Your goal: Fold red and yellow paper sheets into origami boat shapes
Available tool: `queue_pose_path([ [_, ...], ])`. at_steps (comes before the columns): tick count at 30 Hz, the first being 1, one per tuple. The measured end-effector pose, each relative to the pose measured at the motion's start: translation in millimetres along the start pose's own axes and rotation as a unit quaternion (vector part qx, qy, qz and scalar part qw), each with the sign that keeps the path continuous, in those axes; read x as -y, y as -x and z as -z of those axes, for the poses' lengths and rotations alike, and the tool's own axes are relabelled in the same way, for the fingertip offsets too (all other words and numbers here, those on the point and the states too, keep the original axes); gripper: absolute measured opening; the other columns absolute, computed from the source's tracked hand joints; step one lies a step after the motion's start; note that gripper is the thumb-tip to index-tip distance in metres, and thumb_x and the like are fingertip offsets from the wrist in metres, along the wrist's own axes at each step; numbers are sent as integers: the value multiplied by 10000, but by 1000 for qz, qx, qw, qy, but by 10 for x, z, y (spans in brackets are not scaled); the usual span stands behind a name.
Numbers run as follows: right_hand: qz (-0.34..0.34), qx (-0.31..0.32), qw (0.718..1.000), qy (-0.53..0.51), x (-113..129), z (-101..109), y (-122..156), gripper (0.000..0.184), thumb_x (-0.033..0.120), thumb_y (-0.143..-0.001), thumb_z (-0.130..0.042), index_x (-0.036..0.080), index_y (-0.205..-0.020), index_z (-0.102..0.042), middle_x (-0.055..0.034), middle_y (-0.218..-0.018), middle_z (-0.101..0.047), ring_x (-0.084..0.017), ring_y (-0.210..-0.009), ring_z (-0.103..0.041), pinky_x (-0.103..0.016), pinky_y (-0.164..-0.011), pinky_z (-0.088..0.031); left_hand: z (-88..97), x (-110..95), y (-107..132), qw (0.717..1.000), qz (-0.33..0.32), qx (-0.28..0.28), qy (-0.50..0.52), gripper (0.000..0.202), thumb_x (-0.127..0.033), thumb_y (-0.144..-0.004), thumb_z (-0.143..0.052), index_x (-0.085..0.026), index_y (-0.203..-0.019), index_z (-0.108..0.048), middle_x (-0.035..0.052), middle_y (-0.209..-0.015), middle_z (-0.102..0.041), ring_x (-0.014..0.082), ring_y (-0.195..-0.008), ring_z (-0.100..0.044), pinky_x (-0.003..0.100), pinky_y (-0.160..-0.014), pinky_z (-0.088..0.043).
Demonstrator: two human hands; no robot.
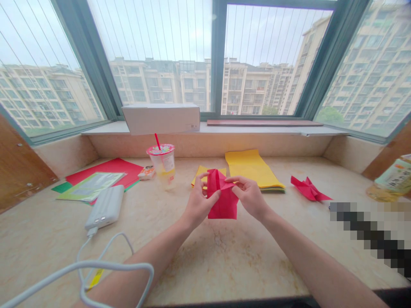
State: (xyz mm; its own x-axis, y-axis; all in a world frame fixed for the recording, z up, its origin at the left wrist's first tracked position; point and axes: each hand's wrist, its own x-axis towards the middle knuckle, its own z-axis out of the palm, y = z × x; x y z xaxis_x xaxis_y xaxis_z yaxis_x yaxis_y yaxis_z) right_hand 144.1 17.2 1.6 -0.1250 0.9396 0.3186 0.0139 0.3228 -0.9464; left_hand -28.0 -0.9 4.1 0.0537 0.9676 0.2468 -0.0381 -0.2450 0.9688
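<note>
A partly folded red paper (222, 201) is held up just above the marble counter (224, 256) at the middle. My left hand (198, 202) pinches its left edge, fingers closed on it. From the right, my right hand (248, 195) pinches a folded flap near the top. Behind the hands lies a small yellow sheet (199, 172), and a stack of yellow paper (252, 168) sits further back. A finished red folded figure (308, 188) rests to the right.
A plastic cup with a red straw (163, 163) stands left of centre. Red and green sheets (105, 177) lie at the left, with a white power bank (105, 207) and its cable (96, 265). A white box (161, 117) sits on the sill. A bottle (393, 177) is far right.
</note>
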Motion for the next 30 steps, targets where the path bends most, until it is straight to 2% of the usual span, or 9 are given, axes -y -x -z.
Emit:
queue_pose_path([
  [5, 12, 5, 1000, 3, 35, -5, 2, 223, 314, -810, -618, 195, -983, -694, -43, -809, -727, -191, -721, -667, -302, -637, -528, 37, 43, -33, 1000, -5, -16, -5, 345, -393, -776, -692, -203, -963, -473, 17, -924, -618, 127, -702, -627, 230, -610, -490],
  [10, 25, -29, 999, -26, 58, -8, -30, 301, 464, -842, -632, 208, -1000, -654, -70, -926, -744, -209, -790, -691, -321, -698, -549, 41, -2, -17, 999, -27, -10, -17, 193, -349, -841, -617, -177, -856, -531, -15, -801, -577, 94, -668, -557, 195, -606, -433],
  [14, 7, -33, 996, -77, 62, 5, -45, 423, 562, -866, -585, 210, -1099, -615, -53, -835, -741, -198, -670, -680, -311, -607, -532, 33, -8, -21, 999, -19, -21, 25, 185, -313, -820, -645, -173, -909, -563, -5, -849, -593, 93, -677, -578, 195, -615, -459],
  [18, -26, -36, 993, -105, 84, 18, -40, 570, 650, -900, -448, 189, -1197, -602, -44, -749, -716, -179, -571, -640, -295, -512, -492, 44, 16, -52, 996, 6, -43, 79, 254, -308, -786, -672, -189, -968, -540, -2, -894, -620, 87, -619, -592, 205, -580, -495],
  [23, 0, 2, 995, -98, 78, -12, -25, 483, 548, -861, -601, 228, -1222, -587, -6, -752, -690, -154, -613, -626, -269, -542, -508, 64, 45, -77, 996, 5, -49, 74, 268, -316, -774, -687, -196, -966, -544, 12, -936, -655, 109, -669, -632, 205, -587, -510],
  [30, 11, 10, 994, -104, 33, -42, -15, 554, 567, -860, -611, 217, -1274, -495, 32, -743, -613, -80, -476, -484, -206, -438, -406, 37, 51, -29, 997, -21, 12, 72, 261, -311, -801, -695, -186, -997, -577, 38, -964, -658, 165, -835, -670, 242, -675, -563],
])
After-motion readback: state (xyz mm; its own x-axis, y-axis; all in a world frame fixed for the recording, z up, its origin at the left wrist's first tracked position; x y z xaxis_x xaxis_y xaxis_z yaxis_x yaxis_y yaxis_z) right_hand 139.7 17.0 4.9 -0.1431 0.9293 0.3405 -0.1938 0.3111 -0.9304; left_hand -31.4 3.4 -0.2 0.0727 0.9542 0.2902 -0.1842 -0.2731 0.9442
